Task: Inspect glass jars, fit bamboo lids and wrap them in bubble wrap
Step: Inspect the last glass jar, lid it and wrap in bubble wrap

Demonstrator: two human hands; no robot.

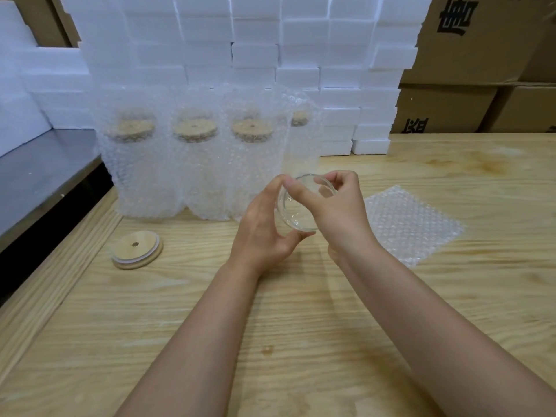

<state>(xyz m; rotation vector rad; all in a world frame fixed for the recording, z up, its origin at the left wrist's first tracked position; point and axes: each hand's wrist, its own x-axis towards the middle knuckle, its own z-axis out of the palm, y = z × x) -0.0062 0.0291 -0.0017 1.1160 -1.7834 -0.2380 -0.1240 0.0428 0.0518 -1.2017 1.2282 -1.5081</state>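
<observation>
Both my hands hold one clear glass jar (296, 210) above the wooden table (270, 311), tilted with its base toward me. My left hand (264, 224) curls round its left side, thumb under the base. My right hand (337, 206) grips its right side and rim, index finger lying across the glass. A bamboo lid (137, 249) with a small centre hole lies flat on the table to the left, apart from my hands. A flat sheet of bubble wrap (412, 224) lies to the right of my right hand.
Several jars with bamboo lids, wrapped in bubble wrap (192, 164), stand in a row behind my hands. White foam blocks (340, 85) are stacked at the back, cardboard boxes (469, 55) at the back right. A dark surface (39, 173) borders the table's left edge.
</observation>
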